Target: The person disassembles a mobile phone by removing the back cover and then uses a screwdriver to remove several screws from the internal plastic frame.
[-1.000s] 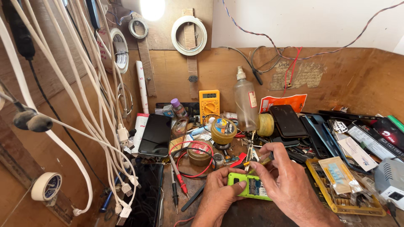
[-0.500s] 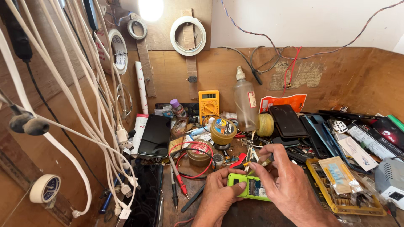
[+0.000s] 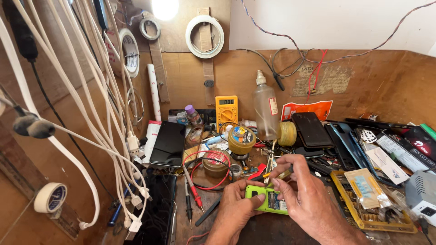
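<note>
Resting on the cluttered wooden bench [image 3: 254, 229], a small green phone [image 3: 268, 200] with its back open lies low in the middle of the view, held between both hands. The left hand [image 3: 236, 206] grips its left end, thumb on top and fingers curled under, clamped on the casing. The right hand [image 3: 306, 197] covers the phone's right side, its thumb and forefinger pinched together on a thin yellow-handled tool [image 3: 279, 175] whose tip points down at the exposed inside of the phone. Just behind the hands stand a round tin [image 3: 215, 162] ringed by a loop of red wire [image 3: 200, 170], a small yellow pot [image 3: 241, 139] and a pair of tweezers [image 3: 270, 163]. Farther back, against the wooden wall, are a yellow meter [image 3: 226, 109] and a clear plastic bottle [image 3: 266, 109]. A black phone [image 3: 169, 143] lies face up to the left, near two red-tipped probes [image 3: 193, 193]. A yellow tray [image 3: 345, 199] with a small packet in it sits to the right of the right hand. White charging cables [image 3: 91, 113] hang down the left side, and rolls of tape [image 3: 205, 30] hang on the wall above.
</note>
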